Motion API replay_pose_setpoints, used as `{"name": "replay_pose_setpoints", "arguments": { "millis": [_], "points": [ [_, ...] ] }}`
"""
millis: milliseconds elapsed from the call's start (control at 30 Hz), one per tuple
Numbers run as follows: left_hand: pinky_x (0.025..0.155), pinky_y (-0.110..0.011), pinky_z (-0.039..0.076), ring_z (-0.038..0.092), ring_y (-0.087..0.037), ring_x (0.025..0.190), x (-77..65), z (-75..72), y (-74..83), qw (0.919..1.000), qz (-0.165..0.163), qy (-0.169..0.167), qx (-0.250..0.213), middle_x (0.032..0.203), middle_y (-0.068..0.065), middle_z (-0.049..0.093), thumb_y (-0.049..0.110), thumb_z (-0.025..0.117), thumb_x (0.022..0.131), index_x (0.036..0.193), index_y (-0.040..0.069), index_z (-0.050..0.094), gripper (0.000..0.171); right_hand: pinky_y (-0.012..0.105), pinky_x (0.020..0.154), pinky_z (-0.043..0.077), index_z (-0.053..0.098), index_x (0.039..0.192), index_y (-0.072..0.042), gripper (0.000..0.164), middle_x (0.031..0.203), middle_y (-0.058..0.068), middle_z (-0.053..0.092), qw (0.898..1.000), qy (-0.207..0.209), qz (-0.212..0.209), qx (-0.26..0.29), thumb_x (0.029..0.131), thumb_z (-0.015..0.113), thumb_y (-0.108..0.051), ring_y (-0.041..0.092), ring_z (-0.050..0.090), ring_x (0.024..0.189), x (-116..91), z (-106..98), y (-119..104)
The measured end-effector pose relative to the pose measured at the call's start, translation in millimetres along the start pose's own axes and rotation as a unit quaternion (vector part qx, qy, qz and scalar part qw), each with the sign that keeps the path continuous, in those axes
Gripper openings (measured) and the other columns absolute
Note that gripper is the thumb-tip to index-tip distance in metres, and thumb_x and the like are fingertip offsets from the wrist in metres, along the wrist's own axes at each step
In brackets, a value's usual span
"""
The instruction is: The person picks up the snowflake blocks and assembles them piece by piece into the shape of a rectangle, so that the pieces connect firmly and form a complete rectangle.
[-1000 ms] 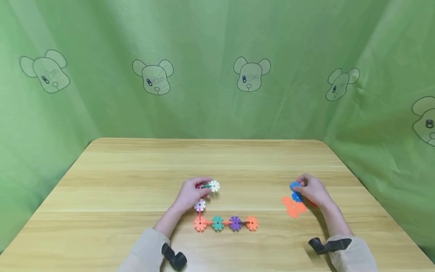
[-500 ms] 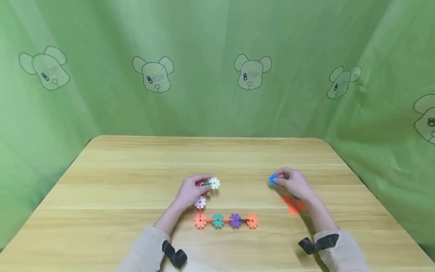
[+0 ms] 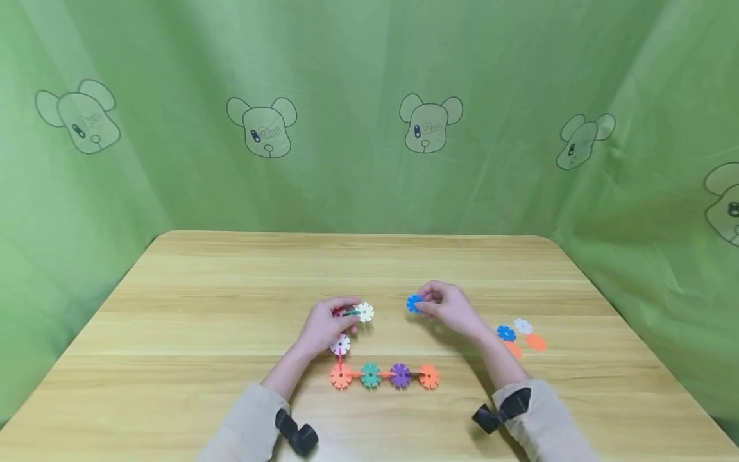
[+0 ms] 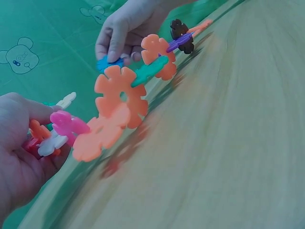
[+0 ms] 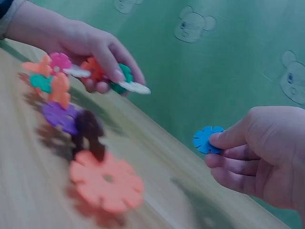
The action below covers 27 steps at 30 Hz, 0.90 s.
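My left hand point(image 3: 322, 330) grips the upper left part of a chain of interlocked plastic snowflake discs, thumb and fingers around a green disc point(image 5: 125, 72). A white disc point(image 3: 365, 312) sticks out to the right at this end. Below the hand the chain turns a corner at an orange disc point(image 3: 341, 376) and runs right through green point(image 3: 371, 375) and purple point(image 3: 401, 376) discs to an orange end disc point(image 3: 429, 376). Between thumb and fingers, my right hand point(image 3: 453, 310) pinches a single blue snowflake disc point(image 3: 413, 303), raised and apart from the chain. The left fingers partly hide the chain.
Several loose discs lie on the table to the right: a blue one point(image 3: 506, 333), a white one point(image 3: 523, 326) and orange ones point(image 3: 536, 342). A green curtain point(image 3: 358, 186) surrounds the wooden table point(image 3: 231, 269) at the back and sides.
My right hand has lifted a blue disc from the loose discs on the right and carried it left toward the white end disc. The left hand stays in place on the chain.
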<state>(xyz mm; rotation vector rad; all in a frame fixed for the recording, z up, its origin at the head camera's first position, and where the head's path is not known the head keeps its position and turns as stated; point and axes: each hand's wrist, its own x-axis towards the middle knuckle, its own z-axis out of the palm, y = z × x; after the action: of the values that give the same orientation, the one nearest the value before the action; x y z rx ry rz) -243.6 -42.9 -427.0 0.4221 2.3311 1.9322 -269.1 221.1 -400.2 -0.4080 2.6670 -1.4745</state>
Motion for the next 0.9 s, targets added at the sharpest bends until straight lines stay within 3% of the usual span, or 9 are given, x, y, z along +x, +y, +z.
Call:
{"name": "replay_pose_setpoints", "arguments": {
  "millis": [400,900],
  "points": [
    [0.06,-0.027,0.054,0.063,-0.019,0.066,-0.1,1.2,0.4,1.0,-0.004,0.002,-0.003,0.089,-0.01,0.064,0.001,0.065,0.082,0.117,-0.001,0.06,0.035,0.035,0.06,0.054,0.06,0.095,0.001,0.016,0.082,0.008,0.06,0.999,-0.037,-0.009,0.028,0.082,0.067,-0.005,0.027,0.058,0.071,6.2,34.4,-14.8],
    [0.059,-0.027,0.054,0.063,-0.018,0.065,0.9,-0.9,-1.1,0.9999,-0.006,0.002,-0.01,0.088,-0.01,0.064,0.001,0.065,0.082,0.117,-0.002,0.061,0.035,0.029,0.061,0.049,0.065,0.09,-0.007,0.011,0.079,0.002,0.06,0.998,-0.015,-0.055,-0.009,0.08,0.068,-0.004,0.021,0.056,0.07,5.7,49.3,-23.8]
  ]
}}
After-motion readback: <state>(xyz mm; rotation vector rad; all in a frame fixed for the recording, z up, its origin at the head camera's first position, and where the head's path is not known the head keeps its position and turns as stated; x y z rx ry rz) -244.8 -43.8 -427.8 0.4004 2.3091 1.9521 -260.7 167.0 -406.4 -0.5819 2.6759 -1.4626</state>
